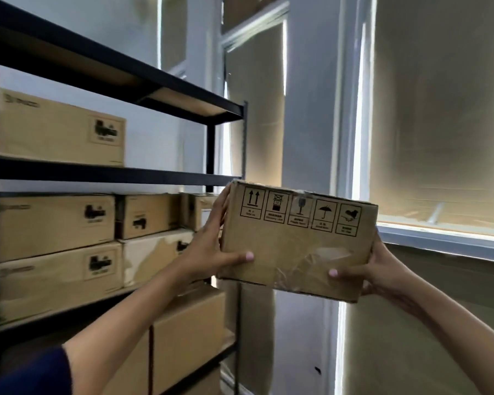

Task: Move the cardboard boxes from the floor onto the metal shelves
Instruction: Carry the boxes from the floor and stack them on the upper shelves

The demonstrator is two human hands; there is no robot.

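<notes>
Both hands, left [208,252] and right [382,276], grip your box [294,252] mid-carry; next, swing it left onto the shelf [111,173].

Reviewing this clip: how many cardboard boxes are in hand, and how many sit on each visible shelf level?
Held box, in left hand and right hand: 1
Upper shelf box: 1
Middle shelf boxes: 5
Lower shelf boxes: at least 2, partly hidden
Total: at least 9

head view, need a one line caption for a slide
Both hands, left hand and right hand, hold a cardboard box beside the metal shelves already stacked with boxes.
</notes>
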